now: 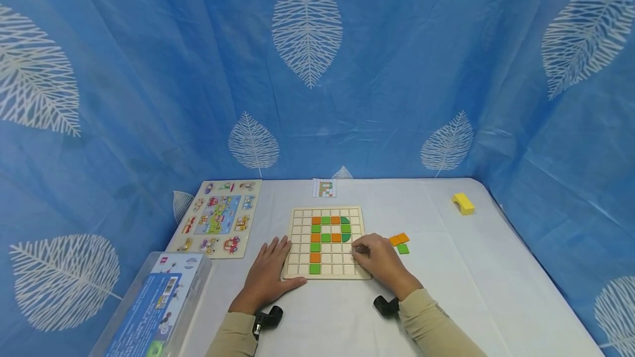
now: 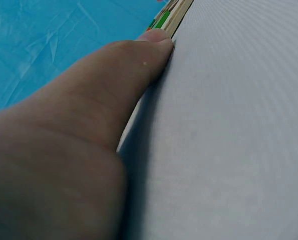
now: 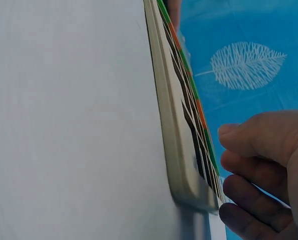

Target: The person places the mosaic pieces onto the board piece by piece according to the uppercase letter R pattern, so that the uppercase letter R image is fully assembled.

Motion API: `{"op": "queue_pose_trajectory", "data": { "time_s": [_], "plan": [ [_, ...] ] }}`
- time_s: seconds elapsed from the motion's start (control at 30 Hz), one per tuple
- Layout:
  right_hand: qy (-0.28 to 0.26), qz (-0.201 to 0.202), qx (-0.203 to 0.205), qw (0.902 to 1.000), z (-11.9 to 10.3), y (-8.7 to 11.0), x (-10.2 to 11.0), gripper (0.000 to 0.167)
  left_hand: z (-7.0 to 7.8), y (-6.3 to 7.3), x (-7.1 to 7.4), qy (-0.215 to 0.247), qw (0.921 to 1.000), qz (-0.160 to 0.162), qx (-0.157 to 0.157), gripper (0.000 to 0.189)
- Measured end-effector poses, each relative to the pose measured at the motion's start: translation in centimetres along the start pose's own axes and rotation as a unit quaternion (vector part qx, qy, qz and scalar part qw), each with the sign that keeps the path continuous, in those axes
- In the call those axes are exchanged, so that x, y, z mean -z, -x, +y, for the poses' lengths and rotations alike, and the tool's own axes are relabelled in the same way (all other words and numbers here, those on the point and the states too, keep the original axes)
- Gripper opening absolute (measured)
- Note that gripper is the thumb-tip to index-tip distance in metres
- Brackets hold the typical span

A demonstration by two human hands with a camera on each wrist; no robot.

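Note:
A square wooden grid board (image 1: 298,258) lies on the table, bearing orange and green tiles (image 1: 315,247) laid in a P shape. My left hand (image 1: 268,274) lies flat with fingers spread at the board's left edge, its thumb (image 2: 123,62) along the near edge. Over the right edge is my right hand (image 1: 381,260), its fingers bent and the thumb close to the index finger (image 3: 249,167). Whether a small tile sits between those fingertips is hidden. To the right of this hand lie loose orange tiles (image 1: 398,239) and a green tile (image 1: 403,249).
A small pattern card (image 1: 324,188) stands behind the board. Leftward are a vehicle picture puzzle (image 1: 218,216) and a clear plastic box (image 1: 156,304). One yellow arch block (image 1: 463,204) is at the far right. A blue leaf-print curtain (image 1: 357,125) surrounds the white table.

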State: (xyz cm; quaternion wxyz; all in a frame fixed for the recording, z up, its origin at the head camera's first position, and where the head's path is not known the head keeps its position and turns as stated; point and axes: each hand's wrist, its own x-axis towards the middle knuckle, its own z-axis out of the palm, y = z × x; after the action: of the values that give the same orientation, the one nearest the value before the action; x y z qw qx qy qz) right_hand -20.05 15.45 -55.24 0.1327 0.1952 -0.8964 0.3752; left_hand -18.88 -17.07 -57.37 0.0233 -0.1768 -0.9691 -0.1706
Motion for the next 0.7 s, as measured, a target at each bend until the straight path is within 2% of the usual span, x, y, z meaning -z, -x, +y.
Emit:
{"op": "queue_pose_trajectory", "data": {
  "time_s": [0.27,0.7],
  "plan": [
    [0.031,0.005,-0.029,0.9991,1.2,-0.1,1.8,0.023,0.0,-0.1,0.2,0.003,1.0000,0.001,-0.003,0.112],
    [0.053,0.013,-0.029,0.9981,3.7,0.1,4.2,0.026,0.0,0.0,-0.1,-0.005,1.0000,-0.004,0.007,0.113]
  ]
}}
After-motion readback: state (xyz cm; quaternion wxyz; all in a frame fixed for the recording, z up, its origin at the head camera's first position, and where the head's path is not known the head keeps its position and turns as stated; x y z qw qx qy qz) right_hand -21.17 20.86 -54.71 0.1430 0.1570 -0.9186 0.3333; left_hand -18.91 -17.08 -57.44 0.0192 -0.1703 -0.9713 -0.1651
